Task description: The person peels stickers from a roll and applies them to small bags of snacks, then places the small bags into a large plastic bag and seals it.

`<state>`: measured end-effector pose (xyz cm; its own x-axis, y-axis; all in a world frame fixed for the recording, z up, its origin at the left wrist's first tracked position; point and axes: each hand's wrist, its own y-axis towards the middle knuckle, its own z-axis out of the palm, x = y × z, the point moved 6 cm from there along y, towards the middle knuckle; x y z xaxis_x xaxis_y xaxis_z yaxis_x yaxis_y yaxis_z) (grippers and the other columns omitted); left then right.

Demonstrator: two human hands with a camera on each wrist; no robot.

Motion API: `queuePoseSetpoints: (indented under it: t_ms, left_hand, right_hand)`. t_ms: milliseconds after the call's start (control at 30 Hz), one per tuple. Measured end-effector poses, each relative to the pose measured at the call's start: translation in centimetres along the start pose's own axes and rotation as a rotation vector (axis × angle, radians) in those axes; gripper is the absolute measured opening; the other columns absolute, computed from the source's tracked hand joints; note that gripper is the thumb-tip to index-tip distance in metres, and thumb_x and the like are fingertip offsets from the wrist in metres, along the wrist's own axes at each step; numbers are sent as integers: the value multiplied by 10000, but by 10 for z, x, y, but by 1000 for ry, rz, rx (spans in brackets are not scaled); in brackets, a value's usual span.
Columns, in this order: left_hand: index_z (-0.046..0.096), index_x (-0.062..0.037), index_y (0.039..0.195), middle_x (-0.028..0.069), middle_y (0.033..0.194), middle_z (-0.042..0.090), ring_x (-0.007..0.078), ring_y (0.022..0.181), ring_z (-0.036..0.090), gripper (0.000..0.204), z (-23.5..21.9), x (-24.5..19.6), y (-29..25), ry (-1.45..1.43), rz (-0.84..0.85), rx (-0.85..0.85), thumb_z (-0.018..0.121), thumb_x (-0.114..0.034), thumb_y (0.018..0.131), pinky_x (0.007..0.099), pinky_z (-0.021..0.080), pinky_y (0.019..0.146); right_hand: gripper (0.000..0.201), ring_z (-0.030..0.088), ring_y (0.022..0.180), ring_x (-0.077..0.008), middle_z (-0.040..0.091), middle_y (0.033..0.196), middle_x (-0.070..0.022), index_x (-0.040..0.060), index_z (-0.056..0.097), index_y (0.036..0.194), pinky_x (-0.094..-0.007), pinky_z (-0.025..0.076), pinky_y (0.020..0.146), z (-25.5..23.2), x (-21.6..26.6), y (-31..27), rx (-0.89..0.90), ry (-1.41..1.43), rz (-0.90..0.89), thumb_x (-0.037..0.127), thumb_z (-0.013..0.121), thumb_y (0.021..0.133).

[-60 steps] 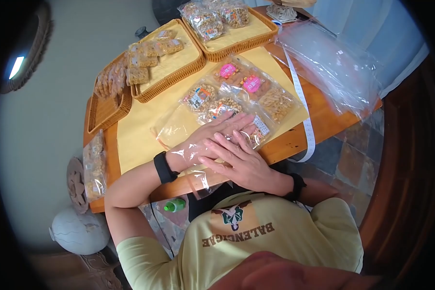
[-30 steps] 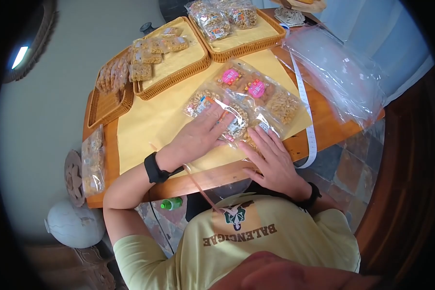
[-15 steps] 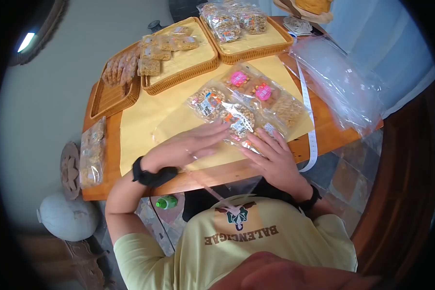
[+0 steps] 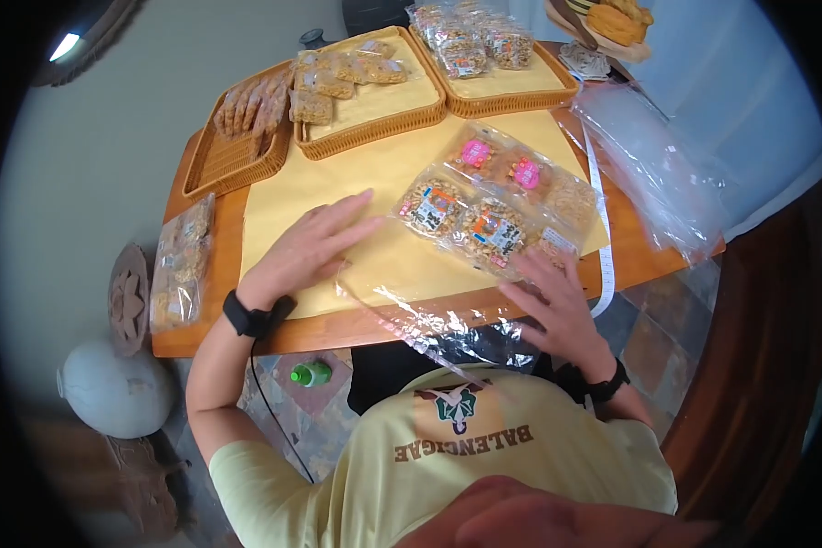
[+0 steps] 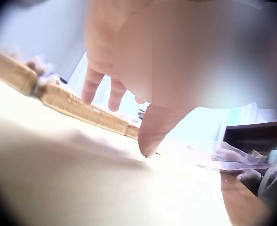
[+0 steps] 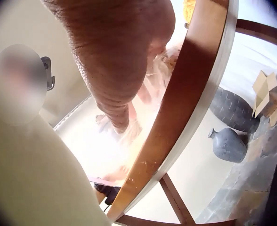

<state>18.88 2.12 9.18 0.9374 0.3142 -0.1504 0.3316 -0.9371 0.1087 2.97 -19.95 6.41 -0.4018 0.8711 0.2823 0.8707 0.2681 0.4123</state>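
Note:
A large clear plastic bag [image 4: 429, 324] lies at the table's front, its loose end hanging over the edge toward the person's shirt. Inside it are several wrapped snack cakes, among them a nutty round one [image 4: 491, 236] with an orange and blue label and others with pink stickers [image 4: 527, 173]. The left hand [image 4: 310, 247], fingers extended, is left of the cakes above the yellow sheet [image 4: 288, 205], holding nothing. In the left wrist view its thumb [image 5: 153, 134] points down toward the sheet. The right hand [image 4: 557, 306] has its spread fingertips at the front right cake, partly covering it.
Wicker trays [image 4: 374, 126] of wrapped snacks line the back. A filled packet [image 4: 183, 265] lies along the left edge. On the right are a measuring tape [image 4: 603, 265] and a stack of clear bags [image 4: 653, 173]. A green bottle [image 4: 310, 373] is on the floor below.
The left hand, earlier on the cakes with the right hand overlapping it, has lifted and moved left. The right hand has shifted right to the front right cake. The bag's loose end has shifted.

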Motion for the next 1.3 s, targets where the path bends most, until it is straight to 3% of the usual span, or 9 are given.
queuePoseSetpoints:
  t_ms: [333,500,633,700,933,1000,1033,1233,1300]
  left_hand:
    - [343,-270,1291,19,1373,288,238,1214,351,641,13,-5,35,166,284,126,609,-171,716,455,306,995]
    - [509,-157,1147,32,1316,394,225,1221,364,397,16,-27,34,152,494,64,587,-218,762,435,304,992]
    - [593,-97,1008,41,1203,514,230,1191,409,248,12,-30,32,15,484,15,570,-196,781,420,311,986]
    - [623,-67,868,41,1089,586,245,1130,471,167,6,-22,33,-275,356,-31,558,-203,795,393,366,942]
    - [601,-31,817,62,861,632,211,887,582,206,11,-16,37,-760,43,-219,501,-205,865,315,422,823]
    - [571,-26,748,34,722,606,119,708,558,266,31,1,37,-1142,-335,-214,463,-216,900,252,428,723]
    - [571,-26,748,34,722,606,119,708,558,266,32,-3,42,-1142,-336,-209,463,-216,900,252,428,723]
    - [499,-68,625,-6,572,527,43,529,480,298,54,8,68,-1264,-595,-194,476,-192,895,180,388,533]
    - [526,-37,658,12,584,543,56,490,485,248,61,15,69,-1187,-652,-135,510,-163,870,189,376,463]
  right_hand:
    - [365,459,1143,-239,563,1123,-51,89,586,1060,-460,285,1005,-4,-11,-18,-79,192,-6,126,638,701]
    - [301,527,1063,-236,614,1017,-42,69,610,1003,-445,341,968,-4,-8,-25,-127,196,-71,110,642,707]
    - [166,598,936,-228,648,880,-66,34,645,888,-433,417,899,-9,-10,-33,-168,310,-44,76,614,730]
    - [113,610,883,-233,647,826,-74,24,642,833,-426,437,865,-15,-16,-37,-225,394,17,62,593,738]
    - [147,530,625,-178,598,647,-43,11,568,645,-319,423,734,-26,-34,-49,-583,435,331,44,529,783]
    - [178,492,600,-160,571,603,-30,20,549,620,-300,404,708,-23,-38,-51,-613,437,404,52,528,793]
    - [211,453,576,-142,545,558,-17,29,531,595,-281,385,681,-22,-42,-55,-648,436,479,60,526,804]
    - [299,380,441,-146,393,417,-40,35,447,531,-300,319,483,-13,-69,-62,-520,447,845,107,578,790]
    - [297,377,417,-182,394,430,-65,31,440,531,-313,315,460,-20,-71,-54,-451,321,814,110,589,777]
